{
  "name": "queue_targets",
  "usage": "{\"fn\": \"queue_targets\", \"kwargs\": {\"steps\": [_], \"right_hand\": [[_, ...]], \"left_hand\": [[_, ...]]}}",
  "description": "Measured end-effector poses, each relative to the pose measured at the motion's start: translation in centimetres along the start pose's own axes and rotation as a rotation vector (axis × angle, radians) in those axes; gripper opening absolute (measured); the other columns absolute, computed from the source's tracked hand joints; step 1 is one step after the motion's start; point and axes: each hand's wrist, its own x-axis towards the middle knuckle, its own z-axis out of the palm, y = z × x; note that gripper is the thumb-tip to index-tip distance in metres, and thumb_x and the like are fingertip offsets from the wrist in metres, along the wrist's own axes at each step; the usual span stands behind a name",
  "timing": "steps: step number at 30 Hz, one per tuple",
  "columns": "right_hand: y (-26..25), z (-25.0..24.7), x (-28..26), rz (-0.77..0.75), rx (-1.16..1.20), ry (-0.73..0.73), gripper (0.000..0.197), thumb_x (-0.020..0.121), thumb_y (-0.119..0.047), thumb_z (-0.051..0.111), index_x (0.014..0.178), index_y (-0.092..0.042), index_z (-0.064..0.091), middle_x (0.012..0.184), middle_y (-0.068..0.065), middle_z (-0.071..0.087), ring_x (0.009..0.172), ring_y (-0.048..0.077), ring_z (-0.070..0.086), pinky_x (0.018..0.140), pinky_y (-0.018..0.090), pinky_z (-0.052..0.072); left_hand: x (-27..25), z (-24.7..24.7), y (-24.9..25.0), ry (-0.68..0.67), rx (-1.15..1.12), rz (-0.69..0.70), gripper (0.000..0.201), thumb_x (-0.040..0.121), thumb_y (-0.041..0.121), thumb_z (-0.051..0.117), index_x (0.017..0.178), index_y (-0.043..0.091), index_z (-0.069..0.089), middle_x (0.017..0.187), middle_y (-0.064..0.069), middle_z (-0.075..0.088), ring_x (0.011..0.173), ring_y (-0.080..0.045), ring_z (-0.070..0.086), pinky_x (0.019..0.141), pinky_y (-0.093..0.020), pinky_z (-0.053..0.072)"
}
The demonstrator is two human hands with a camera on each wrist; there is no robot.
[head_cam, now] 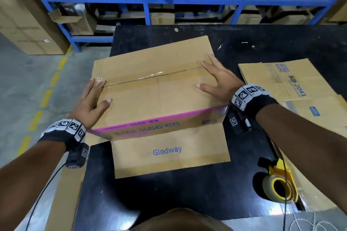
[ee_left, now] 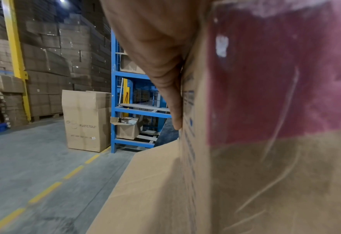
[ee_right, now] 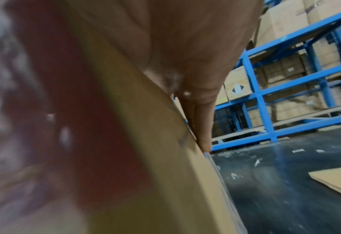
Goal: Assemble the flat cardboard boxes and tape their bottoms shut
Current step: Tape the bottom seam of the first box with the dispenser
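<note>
Left hand (head_cam: 90, 102) and right hand (head_cam: 217, 78), each grip wide and flat, press the taped box (head_cam: 157, 92) on the black surface (head_cam: 187, 193).

Beyond my table (head_cam: 272, 39), blue shelving (head_cam: 144, 0) is running across the far side, holding brown cartons on its levels. A tall carton (ee_left: 86, 120) printed "PLASTIC TOILET" is standing on the grey floor (head_cam: 22, 80) just beside the shelving's end post. A dashed yellow line (head_cam: 47, 97) is running along the floor past it. Farther off, stacked cartons (ee_left: 51, 63) are rising behind a yellow column (ee_left: 15, 55). A smaller open carton (ee_left: 126, 128) is sitting low in the shelving. White cord (head_cam: 309, 221) is lying at my lower right.
</note>
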Motion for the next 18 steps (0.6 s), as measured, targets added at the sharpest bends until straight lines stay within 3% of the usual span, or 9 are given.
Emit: {"fn": "queue_targets", "kwargs": {"steps": [4,9,13,18], "right_hand": [[0.2,0.8,0.4,-0.001,0.052,0.049,0.082,0.087,-0.064,0.058,0.157,-0.041,0.022,0.164,-0.027,-0.008,0.149,0.019,0.028,0.117,0.047,0.031],[-0.6,1.9,1.5,-0.021,0.075,0.067,0.07,0.093,-0.06,0.049,0.156,-0.044,0.023,0.163,-0.03,-0.009,0.148,0.015,0.031,0.113,0.046,0.032],[-1.6,2.7,1.8,-0.031,0.118,0.086,0.062,0.098,-0.052,0.047,0.156,-0.044,0.025,0.163,-0.03,-0.008,0.146,0.012,0.033,0.109,0.046,0.033],[-3.4,5.1,2.5,-0.06,0.137,0.047,0.073,0.09,-0.068,0.048,0.155,-0.049,0.019,0.16,-0.035,-0.013,0.144,0.017,0.039,0.109,0.047,0.034]], "left_hand": [[0.3,-0.8,0.1,0.002,0.01,-0.047,0.067,0.097,0.051,0.062,0.156,0.05,0.031,0.171,0.019,0.009,0.155,-0.01,0.022,0.118,-0.028,0.016],[0.5,-1.4,0.6,0.011,0.091,-0.164,0.071,0.088,0.065,0.048,0.154,0.059,0.022,0.171,0.021,0.006,0.156,-0.023,0.024,0.123,-0.042,0.02],[0.3,-2.1,0.4,0.089,0.069,-0.197,0.068,0.09,0.064,0.053,0.154,0.057,0.029,0.171,0.019,0.012,0.156,-0.019,0.025,0.12,-0.033,0.018],[-0.9,-4.1,-1.8,0.117,0.097,-0.219,0.072,0.083,0.075,0.051,0.151,0.061,0.029,0.17,0.02,0.014,0.154,-0.02,0.029,0.123,-0.039,0.022]]}}
